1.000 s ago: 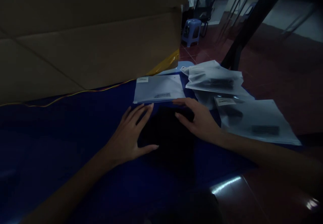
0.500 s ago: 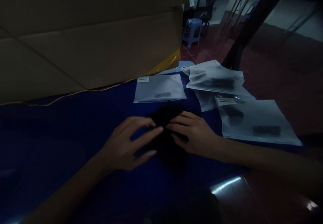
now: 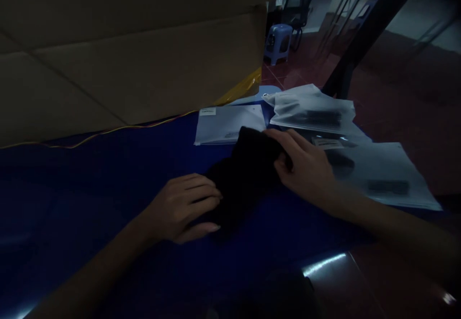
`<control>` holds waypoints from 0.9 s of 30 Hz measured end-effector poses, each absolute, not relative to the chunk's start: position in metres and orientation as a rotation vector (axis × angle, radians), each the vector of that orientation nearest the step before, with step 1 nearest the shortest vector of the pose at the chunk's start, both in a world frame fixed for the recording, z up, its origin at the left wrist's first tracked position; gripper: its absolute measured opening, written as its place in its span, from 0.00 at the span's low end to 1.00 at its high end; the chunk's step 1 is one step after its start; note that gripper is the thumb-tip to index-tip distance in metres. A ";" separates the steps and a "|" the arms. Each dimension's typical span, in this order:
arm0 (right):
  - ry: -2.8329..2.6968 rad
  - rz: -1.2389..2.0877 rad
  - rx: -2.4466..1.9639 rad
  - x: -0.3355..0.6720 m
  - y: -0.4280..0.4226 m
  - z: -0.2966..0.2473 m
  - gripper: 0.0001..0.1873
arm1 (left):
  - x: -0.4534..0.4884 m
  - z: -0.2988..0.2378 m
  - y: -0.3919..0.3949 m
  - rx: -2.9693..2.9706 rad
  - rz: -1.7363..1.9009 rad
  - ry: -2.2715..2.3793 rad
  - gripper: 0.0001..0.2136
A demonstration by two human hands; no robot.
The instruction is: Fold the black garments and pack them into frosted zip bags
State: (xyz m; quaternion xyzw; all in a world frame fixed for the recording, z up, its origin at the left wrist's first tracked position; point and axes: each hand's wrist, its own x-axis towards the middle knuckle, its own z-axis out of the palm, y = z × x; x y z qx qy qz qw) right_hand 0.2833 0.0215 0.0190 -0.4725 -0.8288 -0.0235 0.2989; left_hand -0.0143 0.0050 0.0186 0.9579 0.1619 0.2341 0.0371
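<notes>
A black, soft-looking cloth item (image 3: pixel 248 170) lies bunched on the blue table cover (image 3: pixel 144 165); the dark light hides its folds and exact kind. Its upper right part is lifted in my right hand (image 3: pixel 306 168), whose fingers and thumb close round the edge. At the lower left edge is my left hand (image 3: pixel 183 208), fingertips touching the fabric and thumb held apart from the fingers. Just behind the cloth lies a frosted zip bag (image 3: pixel 226 122) with a white label, partly covered by it.
Several frosted bags with dark contents, among them a front bag (image 3: pixel 389 170) and a crumpled bag (image 3: pixel 313 108), lie at the right. A large cardboard box (image 3: pixel 144 69) walls off the back left, with a thin yellow wire (image 3: pixel 97 136) along its base. A blue stool (image 3: pixel 278 43) stands beyond.
My right hand has moved right and up, drawing the cloth's upper part with it. The fingers of my left hand have come closer together at the cloth's left edge.
</notes>
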 end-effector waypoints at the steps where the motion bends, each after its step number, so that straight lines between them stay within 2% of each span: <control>1: -2.235 -0.123 -1.327 0.286 0.024 0.020 0.34 | -0.016 0.019 0.005 2.943 0.709 0.538 0.18; 6: -2.382 -0.340 -1.683 0.295 0.036 0.020 0.44 | -0.026 0.019 0.009 2.975 0.592 0.946 0.16; 8: -2.442 -0.332 -1.692 0.297 0.037 0.018 0.50 | -0.032 0.016 0.015 3.015 0.469 1.137 0.16; 10: -2.489 -0.319 -1.641 0.298 0.037 0.016 0.54 | -0.038 0.013 0.022 3.024 0.388 1.270 0.13; 12: -2.515 -0.359 -1.550 0.297 0.036 0.015 0.55 | -0.042 0.011 0.027 3.000 0.382 1.389 0.10; 13: -2.525 -0.388 -1.501 0.297 0.036 0.015 0.54 | -0.044 0.010 0.029 2.976 0.380 1.455 0.12; 17: -2.579 -0.313 -1.314 0.297 0.039 0.013 0.45 | -0.046 0.009 0.030 2.819 0.337 1.740 0.30; 20: -2.511 -0.120 -1.275 0.296 0.042 0.011 0.32 | -0.045 0.006 0.029 2.717 0.388 1.846 0.35; 22: -2.408 -0.010 -1.296 0.295 0.042 0.010 0.23 | -0.045 0.004 0.029 2.689 0.458 1.842 0.32; 24: -2.298 0.066 -1.304 0.294 0.041 0.011 0.16 | -0.045 0.003 0.030 2.687 0.538 1.805 0.25; 27: -2.141 0.141 -1.266 0.294 0.041 0.012 0.20 | -0.044 0.005 0.029 2.652 0.679 1.755 0.12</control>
